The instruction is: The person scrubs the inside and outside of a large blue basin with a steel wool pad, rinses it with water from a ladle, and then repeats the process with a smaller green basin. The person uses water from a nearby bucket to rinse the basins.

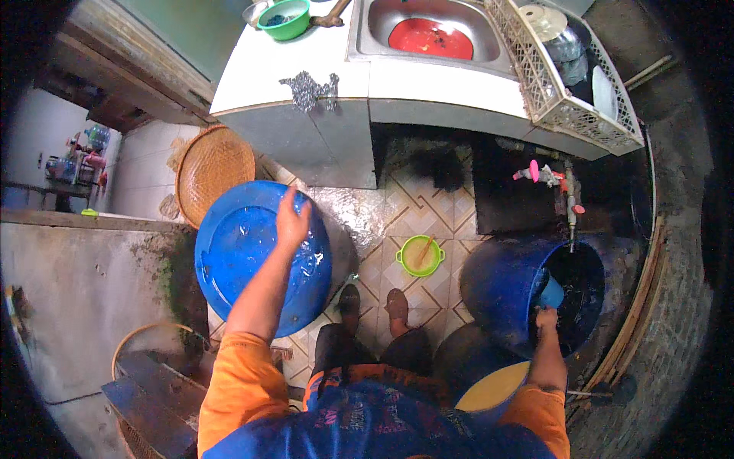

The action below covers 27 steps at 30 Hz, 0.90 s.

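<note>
A large round blue plastic basin (246, 252), wet on its surface, stands tilted at the left. My left hand (293, 221) lies on its upper right part with the thumb apart from the fingers. On the right, my right hand (546, 319) grips a light blue plastic dipper (551, 294) inside the mouth of a dark blue barrel (499, 281). The inside of the barrel is dark. A tap (572, 221) with pink handles points down into the barrel. Between my arms, a small green colander or bowl (420, 272) with pale contents and a brown utensil rests on the tiled floor.
A counter (447, 86) with a steel sink (499, 57) holding a red item (430, 39), a green bowl (298, 26), a steel scouring pad (307, 92) and a plastic dish crate (559, 112) runs ahead. A woven tray (218, 166) leans at left. Another barrel with a yellowish top (494, 387) stands near my right arm.
</note>
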Each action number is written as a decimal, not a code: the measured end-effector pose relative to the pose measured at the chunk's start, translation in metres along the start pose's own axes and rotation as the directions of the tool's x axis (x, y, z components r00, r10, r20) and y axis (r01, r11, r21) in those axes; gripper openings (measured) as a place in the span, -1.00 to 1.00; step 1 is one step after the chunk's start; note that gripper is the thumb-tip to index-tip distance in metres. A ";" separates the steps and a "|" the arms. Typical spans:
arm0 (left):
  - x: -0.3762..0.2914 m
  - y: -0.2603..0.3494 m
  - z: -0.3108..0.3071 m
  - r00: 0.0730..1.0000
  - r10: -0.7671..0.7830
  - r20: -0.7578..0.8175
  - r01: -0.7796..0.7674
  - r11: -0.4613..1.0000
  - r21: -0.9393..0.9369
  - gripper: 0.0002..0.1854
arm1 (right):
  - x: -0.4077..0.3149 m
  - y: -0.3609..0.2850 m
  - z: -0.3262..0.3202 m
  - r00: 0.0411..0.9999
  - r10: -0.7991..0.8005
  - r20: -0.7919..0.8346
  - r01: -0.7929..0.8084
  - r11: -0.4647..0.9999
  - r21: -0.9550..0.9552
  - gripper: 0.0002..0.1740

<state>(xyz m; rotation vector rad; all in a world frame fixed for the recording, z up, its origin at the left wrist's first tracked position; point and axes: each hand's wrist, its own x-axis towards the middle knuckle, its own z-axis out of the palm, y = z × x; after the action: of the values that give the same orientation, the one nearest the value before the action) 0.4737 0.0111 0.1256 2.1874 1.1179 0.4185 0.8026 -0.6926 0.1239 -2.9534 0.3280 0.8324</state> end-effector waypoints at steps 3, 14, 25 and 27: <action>-0.095 -0.036 0.020 0.979 -0.012 0.206 -0.026 0.984 0.179 -0.17 | 0.013 -0.013 0.005 0.973 0.101 0.206 -0.202 0.803 0.561 -0.64; -0.191 -0.049 0.050 0.810 -0.024 0.586 -0.392 0.721 0.571 -0.10 | -0.151 -0.031 -0.065 0.991 0.093 -0.097 0.078 0.196 0.977 -0.52; -0.149 -0.045 0.064 0.836 0.065 0.544 -0.401 0.750 0.526 -0.11 | -0.254 -0.103 -0.019 0.891 -0.432 0.142 -0.015 0.284 0.959 -0.50; -0.181 -0.042 0.058 0.738 0.013 0.675 -0.457 0.745 0.486 -0.14 | -0.263 -0.143 0.007 0.866 -0.458 0.203 0.045 0.475 0.879 -0.59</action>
<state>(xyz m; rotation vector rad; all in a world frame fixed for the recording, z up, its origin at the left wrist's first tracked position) 0.3731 -0.1401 0.0560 2.7436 0.5937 -0.6951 0.6114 -0.5026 0.2549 -1.7535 0.1654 0.8735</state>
